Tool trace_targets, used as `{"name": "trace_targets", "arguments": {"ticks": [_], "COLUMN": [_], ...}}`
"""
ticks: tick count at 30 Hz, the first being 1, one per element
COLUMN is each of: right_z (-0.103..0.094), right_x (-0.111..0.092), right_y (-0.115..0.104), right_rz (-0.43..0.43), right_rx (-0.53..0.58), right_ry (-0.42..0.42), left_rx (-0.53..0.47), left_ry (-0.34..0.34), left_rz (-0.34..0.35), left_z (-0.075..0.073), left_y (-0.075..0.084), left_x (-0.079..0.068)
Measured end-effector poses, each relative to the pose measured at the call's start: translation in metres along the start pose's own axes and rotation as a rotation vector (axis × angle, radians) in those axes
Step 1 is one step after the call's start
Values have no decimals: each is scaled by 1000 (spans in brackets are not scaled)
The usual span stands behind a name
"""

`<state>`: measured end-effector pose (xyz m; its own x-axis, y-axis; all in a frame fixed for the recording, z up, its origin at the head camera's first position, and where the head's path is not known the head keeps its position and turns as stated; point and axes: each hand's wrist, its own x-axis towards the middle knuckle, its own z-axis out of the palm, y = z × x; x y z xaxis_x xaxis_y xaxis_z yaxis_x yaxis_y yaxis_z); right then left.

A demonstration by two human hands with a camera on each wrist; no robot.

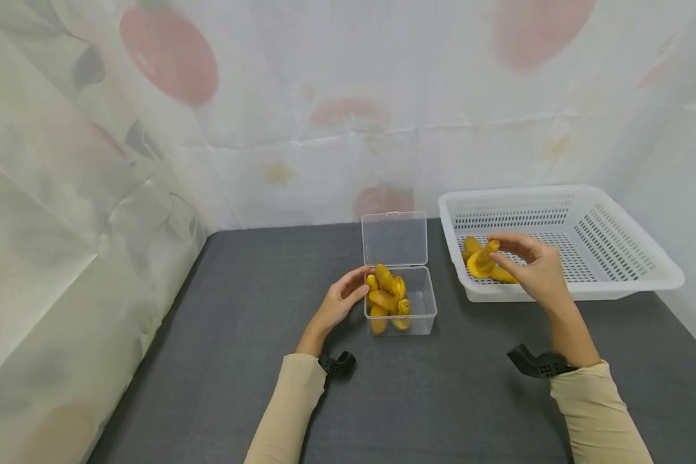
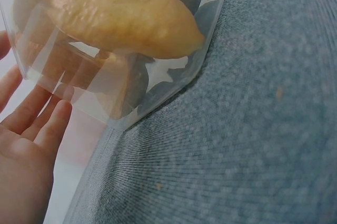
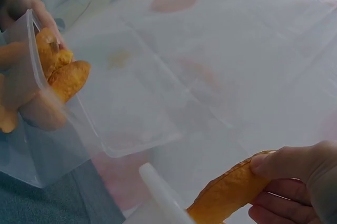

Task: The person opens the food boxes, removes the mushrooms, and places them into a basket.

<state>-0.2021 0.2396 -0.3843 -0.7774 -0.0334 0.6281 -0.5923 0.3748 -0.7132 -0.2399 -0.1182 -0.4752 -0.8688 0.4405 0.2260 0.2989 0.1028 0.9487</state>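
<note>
A clear plastic box [image 1: 422, 303] with its hinged lid [image 1: 394, 240] raised stands mid-table. Several plump, elongated yellow-brown pieces [image 1: 384, 300], pastry-like in look, are heaped toward its left side. My left hand [image 1: 338, 303] is at the box's left wall, fairly straight fingers [image 2: 55, 124] against the plastic. Over the left end of a white basket [image 1: 632, 285], my right hand [image 1: 530, 267] pinches one curved yellow-brown piece [image 3: 231, 190] between thumb and fingers. More such pieces [image 1: 501, 275] lie below it in the basket. The held piece's lower end is hidden behind the basket rim in the right wrist view.
The basket has slotted walls and stands at the back right of the dark grey table [image 1: 238, 361]. Behind the table hangs a pale printed curtain [image 1: 325, 154], which also runs down the left side [image 1: 46, 258]. Each wrist wears a black camera mount [image 1: 536, 363].
</note>
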Motion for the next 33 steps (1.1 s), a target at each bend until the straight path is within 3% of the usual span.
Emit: {"name": "trace_targets", "arguments": {"ticks": [13,33], "right_z": [2,30], "right_x": [-6,-11], "right_y": [2,-21], "right_rz": [84,-18], "right_rx": [-3,16], "right_ry": [-84,-154], "left_rx": [-18,-19], "left_ry": [19,2], "left_rz": [-29,-35], "left_z": [1,0], "left_y": [4,2], "left_x": [0,0]}}
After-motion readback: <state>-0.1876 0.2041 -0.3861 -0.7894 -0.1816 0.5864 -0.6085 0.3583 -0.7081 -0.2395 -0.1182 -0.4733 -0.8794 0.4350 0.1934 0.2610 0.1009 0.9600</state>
